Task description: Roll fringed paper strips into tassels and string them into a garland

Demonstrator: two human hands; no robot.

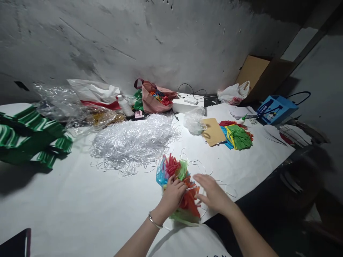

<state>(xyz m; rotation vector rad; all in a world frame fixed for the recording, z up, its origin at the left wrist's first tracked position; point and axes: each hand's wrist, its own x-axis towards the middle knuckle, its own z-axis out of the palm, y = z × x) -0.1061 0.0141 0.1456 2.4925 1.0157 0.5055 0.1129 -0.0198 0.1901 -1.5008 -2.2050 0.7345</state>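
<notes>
A bundle of colourful fringed tissue paper (191, 205), in red, orange, green and blue, lies on the white-covered table close to my body. My left hand (175, 192) rests on the bundle with its fingers curled in and pressed to the paper. A thin white strand crosses the paper beside those fingertips. To the right of the bundle, my right hand (213, 192) is slightly blurred, thumb and fingers apart, with nothing seen between them. Loose white cords (226, 185) curl on the table around the bundle. The underside of the bundle is hidden.
Behind the bundle lies a large heap of white strings (136, 141). A clear plastic bag (194, 121), a brown card (213, 132) and more fringed paper (239, 137) lie farther right. Green-and-white folded pieces (29, 134) stand at left. A dark device (17, 244) is at the near left corner.
</notes>
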